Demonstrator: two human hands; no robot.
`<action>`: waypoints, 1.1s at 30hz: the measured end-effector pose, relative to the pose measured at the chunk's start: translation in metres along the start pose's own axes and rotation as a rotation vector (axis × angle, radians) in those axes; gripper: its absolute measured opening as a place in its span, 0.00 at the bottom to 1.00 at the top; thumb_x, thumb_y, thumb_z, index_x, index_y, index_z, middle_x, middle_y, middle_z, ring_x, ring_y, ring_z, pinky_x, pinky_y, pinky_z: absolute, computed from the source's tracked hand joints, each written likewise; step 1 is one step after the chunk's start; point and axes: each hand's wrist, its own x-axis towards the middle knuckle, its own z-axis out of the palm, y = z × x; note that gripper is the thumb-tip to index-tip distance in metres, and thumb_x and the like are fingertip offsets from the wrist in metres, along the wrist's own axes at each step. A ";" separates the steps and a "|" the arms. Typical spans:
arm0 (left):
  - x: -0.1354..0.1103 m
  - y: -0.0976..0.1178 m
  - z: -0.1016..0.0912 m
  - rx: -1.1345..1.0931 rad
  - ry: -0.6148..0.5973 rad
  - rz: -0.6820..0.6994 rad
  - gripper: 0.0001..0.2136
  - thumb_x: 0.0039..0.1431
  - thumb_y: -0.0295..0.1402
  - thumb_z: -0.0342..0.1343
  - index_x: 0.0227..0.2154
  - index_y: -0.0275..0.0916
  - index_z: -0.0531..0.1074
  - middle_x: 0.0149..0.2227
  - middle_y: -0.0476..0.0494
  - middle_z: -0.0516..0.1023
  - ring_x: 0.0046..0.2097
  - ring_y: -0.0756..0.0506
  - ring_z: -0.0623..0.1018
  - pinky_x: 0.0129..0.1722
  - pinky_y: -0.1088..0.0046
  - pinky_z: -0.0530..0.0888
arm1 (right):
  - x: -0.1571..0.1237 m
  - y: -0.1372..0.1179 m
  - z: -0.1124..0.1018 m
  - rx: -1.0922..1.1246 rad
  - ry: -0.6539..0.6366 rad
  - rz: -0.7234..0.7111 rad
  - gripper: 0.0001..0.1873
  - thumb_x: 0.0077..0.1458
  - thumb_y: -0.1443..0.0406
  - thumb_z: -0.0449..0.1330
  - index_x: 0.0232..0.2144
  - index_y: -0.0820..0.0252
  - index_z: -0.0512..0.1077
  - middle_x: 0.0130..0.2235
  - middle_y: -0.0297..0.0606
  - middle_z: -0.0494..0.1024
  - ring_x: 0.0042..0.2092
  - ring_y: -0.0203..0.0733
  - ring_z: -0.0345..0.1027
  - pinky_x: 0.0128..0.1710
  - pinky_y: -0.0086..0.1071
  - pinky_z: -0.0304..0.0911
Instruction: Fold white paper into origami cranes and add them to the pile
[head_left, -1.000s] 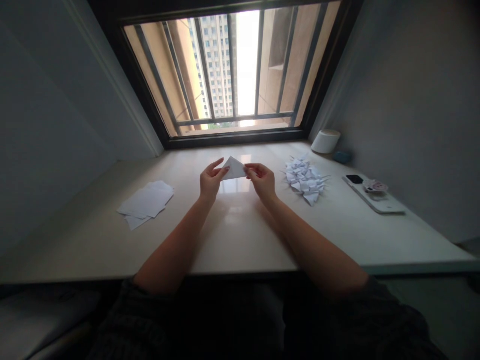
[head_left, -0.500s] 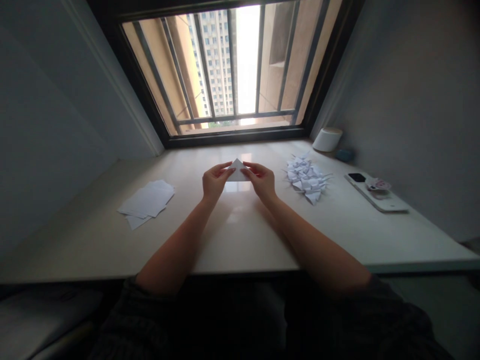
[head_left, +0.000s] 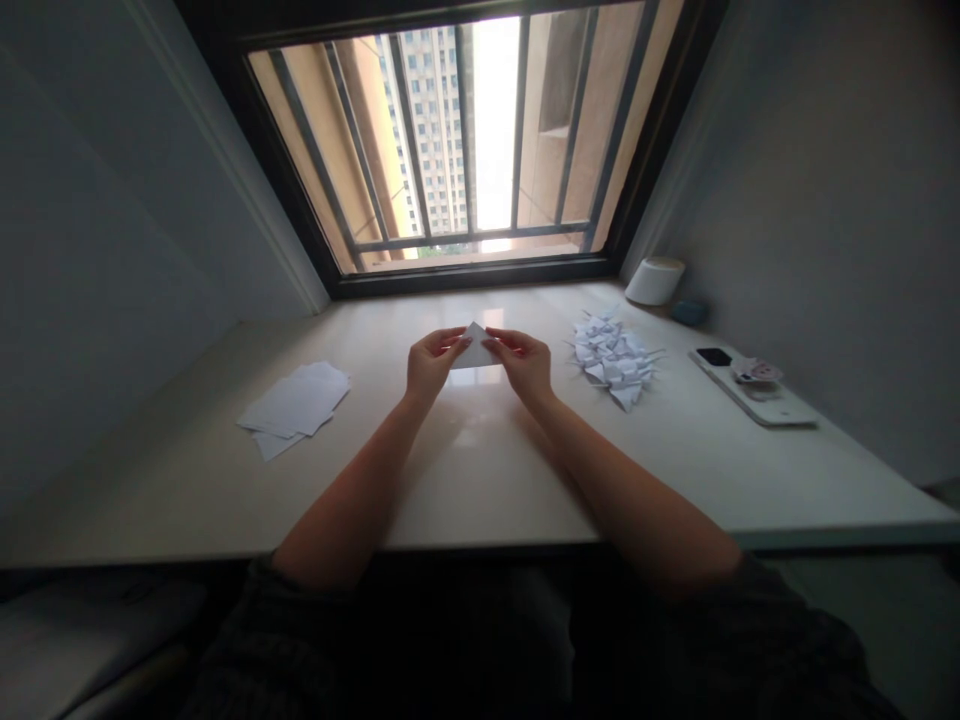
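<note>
Between my two hands is a piece of folded white paper [head_left: 475, 350], shaped like a triangle with its point towards the window. My left hand [head_left: 435, 362] pinches its left side between thumb and fingers. On the right side, my right hand [head_left: 525, 362] grips it the same way, thumb on the near face. The paper is held above the middle of the tabletop. Most of the fingertips are behind the paper. A loose stack of white paper sheets [head_left: 296, 400] lies to the left, and a heap of folded white paper pieces [head_left: 613, 358] lies to the right.
A white phone [head_left: 780, 408] with a round grip on its back lies on the white tabletop [head_left: 480, 480] at the right. Behind it, by the wall, are a white cylinder [head_left: 655, 280] and a small dark bluish object [head_left: 688, 312]. A barred window [head_left: 472, 140] rises at the back.
Both hands keep their pinch on the folded paper. In the picture they and the paper sit very slightly lower, as does the scene around them.
</note>
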 end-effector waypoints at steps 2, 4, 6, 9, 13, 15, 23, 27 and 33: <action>0.000 0.000 0.001 -0.011 0.011 0.006 0.19 0.41 0.41 0.68 0.38 0.38 0.80 0.35 0.40 0.82 0.36 0.45 0.79 0.38 0.68 0.75 | 0.000 0.000 0.000 -0.014 -0.018 0.001 0.17 0.45 0.55 0.65 0.37 0.56 0.80 0.33 0.37 0.82 0.33 0.41 0.73 0.34 0.33 0.66; 0.000 0.000 0.001 0.006 0.036 0.024 0.18 0.41 0.40 0.68 0.37 0.38 0.80 0.35 0.41 0.82 0.37 0.44 0.79 0.40 0.67 0.74 | -0.001 0.000 0.000 -0.033 -0.028 0.001 0.16 0.46 0.55 0.65 0.37 0.55 0.80 0.33 0.36 0.82 0.34 0.42 0.73 0.35 0.33 0.66; -0.001 0.000 0.001 0.031 0.062 0.037 0.17 0.41 0.40 0.68 0.36 0.39 0.80 0.35 0.41 0.82 0.37 0.44 0.79 0.41 0.66 0.74 | -0.001 0.000 0.001 -0.046 -0.027 -0.001 0.16 0.46 0.55 0.65 0.37 0.55 0.80 0.34 0.36 0.82 0.35 0.42 0.73 0.36 0.34 0.67; -0.002 0.000 0.001 0.045 0.079 0.048 0.17 0.41 0.39 0.68 0.36 0.39 0.81 0.36 0.41 0.82 0.38 0.43 0.79 0.42 0.66 0.74 | -0.002 0.000 0.001 -0.047 -0.023 -0.004 0.16 0.46 0.56 0.65 0.37 0.54 0.80 0.35 0.36 0.82 0.36 0.43 0.74 0.38 0.35 0.67; -0.002 0.002 0.002 0.061 0.064 0.036 0.17 0.42 0.40 0.68 0.36 0.39 0.80 0.34 0.41 0.82 0.36 0.44 0.79 0.39 0.68 0.74 | -0.001 0.000 0.000 -0.048 -0.035 -0.007 0.16 0.47 0.56 0.64 0.38 0.55 0.80 0.36 0.37 0.82 0.38 0.44 0.74 0.39 0.35 0.67; -0.002 0.002 0.002 0.063 0.035 0.008 0.19 0.42 0.40 0.68 0.38 0.38 0.80 0.33 0.41 0.82 0.34 0.45 0.79 0.36 0.69 0.74 | -0.001 0.000 0.000 -0.044 -0.042 -0.015 0.16 0.47 0.55 0.65 0.37 0.55 0.80 0.36 0.37 0.82 0.38 0.44 0.75 0.39 0.35 0.67; -0.001 -0.005 -0.003 0.131 0.054 0.012 0.16 0.44 0.43 0.66 0.35 0.40 0.81 0.37 0.40 0.82 0.38 0.42 0.80 0.39 0.67 0.74 | -0.002 0.002 0.001 -0.072 -0.073 -0.035 0.15 0.47 0.55 0.64 0.37 0.54 0.80 0.36 0.37 0.82 0.38 0.44 0.74 0.39 0.35 0.67; 0.001 -0.007 -0.005 0.145 0.055 -0.022 0.17 0.43 0.44 0.67 0.35 0.40 0.81 0.37 0.40 0.82 0.37 0.42 0.80 0.38 0.67 0.73 | -0.003 0.000 -0.001 -0.094 -0.090 -0.057 0.15 0.48 0.55 0.64 0.37 0.54 0.80 0.36 0.36 0.82 0.38 0.44 0.74 0.40 0.35 0.67; 0.000 -0.004 -0.006 0.123 0.056 -0.104 0.17 0.39 0.42 0.69 0.32 0.39 0.81 0.33 0.40 0.82 0.33 0.43 0.79 0.36 0.68 0.72 | -0.003 -0.002 -0.002 -0.144 -0.110 -0.066 0.14 0.48 0.56 0.63 0.37 0.53 0.80 0.36 0.36 0.82 0.38 0.45 0.74 0.40 0.35 0.67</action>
